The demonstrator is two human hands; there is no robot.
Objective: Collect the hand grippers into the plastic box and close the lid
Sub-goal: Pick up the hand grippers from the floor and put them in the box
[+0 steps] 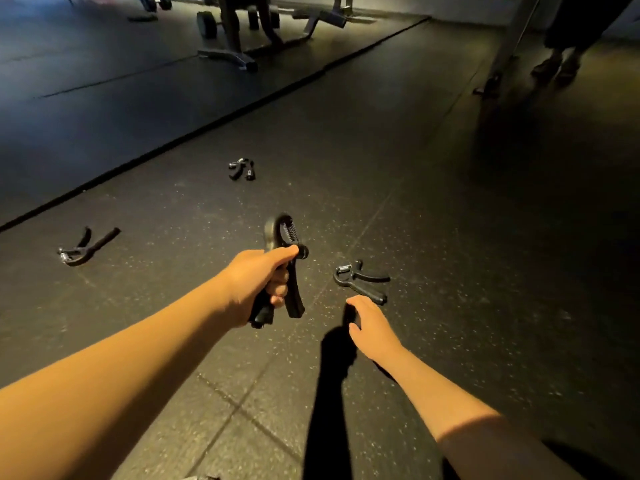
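One hand gripper (273,233) clasped by its handles in the grip of the left hand (256,282), the right hand (372,327), grip loose and empty, hovers just short of a second gripper (358,287) on the gym floor (450,237), best pinched across both handles; plastic box unseen.

Head view, as I log it: left forearm (114,368) and right forearm (450,393) are both bare from the frame edge to the wrist. Left hand (249,282) and right hand (372,329) are bare too, with one short-trimmed fingernail (278,300) showing on the left. A dark patch (571,460) sits under the right forearm at the bottom edge; I cannot tell whether it is clothing.
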